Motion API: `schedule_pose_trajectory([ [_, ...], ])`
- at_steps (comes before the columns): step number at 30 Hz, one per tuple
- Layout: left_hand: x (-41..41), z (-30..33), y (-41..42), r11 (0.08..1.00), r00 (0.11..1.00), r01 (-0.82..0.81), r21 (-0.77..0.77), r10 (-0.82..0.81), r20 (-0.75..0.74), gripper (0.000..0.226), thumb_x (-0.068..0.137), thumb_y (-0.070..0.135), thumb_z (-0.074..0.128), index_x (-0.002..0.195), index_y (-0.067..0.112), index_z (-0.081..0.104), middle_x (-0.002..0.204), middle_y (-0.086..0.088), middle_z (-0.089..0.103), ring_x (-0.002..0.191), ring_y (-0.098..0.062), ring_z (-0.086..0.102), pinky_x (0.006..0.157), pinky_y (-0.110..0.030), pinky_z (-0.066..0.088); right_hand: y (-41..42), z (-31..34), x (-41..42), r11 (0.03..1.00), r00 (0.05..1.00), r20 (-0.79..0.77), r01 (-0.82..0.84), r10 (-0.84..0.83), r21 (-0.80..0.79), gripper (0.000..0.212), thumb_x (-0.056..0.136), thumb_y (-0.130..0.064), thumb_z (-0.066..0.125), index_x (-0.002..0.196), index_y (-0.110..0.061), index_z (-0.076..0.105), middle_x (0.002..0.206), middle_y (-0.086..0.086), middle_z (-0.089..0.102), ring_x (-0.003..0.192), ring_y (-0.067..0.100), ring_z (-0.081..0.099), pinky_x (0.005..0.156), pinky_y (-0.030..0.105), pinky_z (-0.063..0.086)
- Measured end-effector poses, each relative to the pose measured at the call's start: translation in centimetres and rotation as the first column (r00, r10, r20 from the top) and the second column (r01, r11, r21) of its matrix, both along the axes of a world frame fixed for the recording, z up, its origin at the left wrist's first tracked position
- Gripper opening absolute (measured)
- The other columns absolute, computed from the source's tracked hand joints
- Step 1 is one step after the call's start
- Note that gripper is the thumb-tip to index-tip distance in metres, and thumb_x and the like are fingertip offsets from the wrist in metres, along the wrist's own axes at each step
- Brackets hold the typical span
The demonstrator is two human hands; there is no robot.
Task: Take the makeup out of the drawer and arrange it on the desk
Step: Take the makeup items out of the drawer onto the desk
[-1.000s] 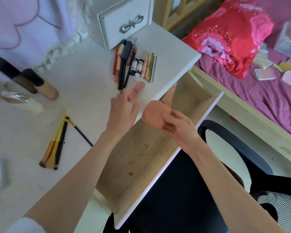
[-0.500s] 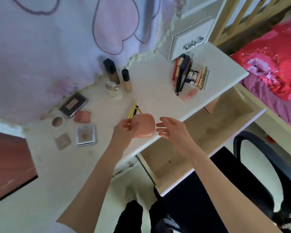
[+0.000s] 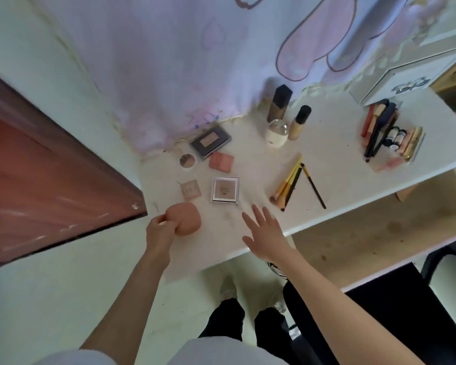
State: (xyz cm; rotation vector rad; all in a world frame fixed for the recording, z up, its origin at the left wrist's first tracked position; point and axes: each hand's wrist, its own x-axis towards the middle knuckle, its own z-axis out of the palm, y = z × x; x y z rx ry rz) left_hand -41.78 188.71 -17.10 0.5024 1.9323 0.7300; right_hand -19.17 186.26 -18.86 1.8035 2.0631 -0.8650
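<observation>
My left hand [image 3: 159, 233] grips a round peach makeup sponge [image 3: 187, 219] low over the near-left part of the white desk [image 3: 334, 180]. To its right, my right hand [image 3: 266, 233] hovers over the desk's front edge with fingers spread and nothing in it. Beyond the sponge lie a silver square compact [image 3: 225, 190], a pale square compact [image 3: 191, 190], a pink blush [image 3: 221, 161], a small round pot [image 3: 187, 160] and a dark palette [image 3: 210, 140]. Yellow-handled brushes [image 3: 288, 183] lie right of the compacts. The open wooden drawer [image 3: 379, 233] shows a bare bottom.
Two foundation bottles [image 3: 279, 102] and a clear-domed jar [image 3: 277, 133] stand by the curtain. A row of pencils and lipsticks [image 3: 390, 133] lies at the far right beside a small white drawer box [image 3: 406, 80]. A reddish board [image 3: 50, 180] leans at left. A black chair [image 3: 395, 312] sits below the drawer.
The sponge passed from my right hand to my left, then travelled left over the desk toward the compacts. My right hand let go and opened. The view swung left.
</observation>
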Motion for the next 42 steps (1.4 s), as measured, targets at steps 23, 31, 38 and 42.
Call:
schedule_pose_trajectory([
  [23, 2.6, 1.9, -1.8, 0.616, 0.591, 0.770, 0.166, -0.590, -0.550, 0.046, 0.090, 0.019, 0.053, 0.133, 0.009, 0.040, 0.139, -0.008, 0.037, 0.129, -0.024, 0.031, 0.106, -0.037, 0.032, -1.2, 0.1, 0.1, 0.982, 0.969, -0.175, 0.185, -0.176, 0.038, 0.059, 0.099, -0.039, 0.037, 0.150, -0.023, 0.013, 0.159, 0.002, 0.000, 0.146, 0.021, -0.002, 0.118, 0.037, 0.005],
  [31, 12.7, 2.6, -2.5, 0.201, 0.207, 0.975, 0.089, -0.702, -0.681, 0.051, 0.095, 0.027, 0.047, 0.142, 0.013, 0.033, 0.150, -0.009, 0.029, 0.141, -0.025, 0.020, 0.114, -0.038, 0.021, -5.5, 1.9, 9.4, 0.827, 0.827, -0.357, 0.523, -0.434, 0.205, 0.054, 0.097, -0.033, 0.044, 0.146, -0.021, 0.027, 0.151, -0.003, 0.029, 0.138, 0.013, 0.029, 0.110, 0.028, 0.026],
  [38, 25.8, -0.1, -3.4, -0.079, -0.083, 0.996, -0.043, -0.629, -0.773, 0.044, 0.090, 0.017, 0.058, 0.131, 0.005, 0.050, 0.141, -0.019, 0.042, 0.136, -0.039, 0.028, 0.107, -0.054, 0.033, -8.6, 0.2, 23.0, 0.675, 0.709, -0.338, 0.700, -0.619, 0.231, 0.054, 0.096, -0.019, 0.048, 0.145, -0.010, 0.027, 0.148, 0.010, 0.034, 0.137, 0.022, 0.030, 0.112, 0.034, 0.030],
  [42, 34.4, -2.6, -1.8, -0.180, -0.222, 0.973, -0.143, -0.570, -0.791, 0.049, 0.096, 0.025, 0.045, 0.142, 0.011, 0.034, 0.152, -0.014, 0.024, 0.143, -0.034, 0.011, 0.115, -0.049, 0.014, -7.3, -2.6, 30.7, 0.641, 0.671, -0.287, 0.740, -0.684, 0.201, 0.055, 0.098, -0.021, 0.044, 0.147, -0.010, 0.022, 0.150, 0.011, 0.027, 0.138, 0.024, 0.027, 0.111, 0.034, 0.028],
])
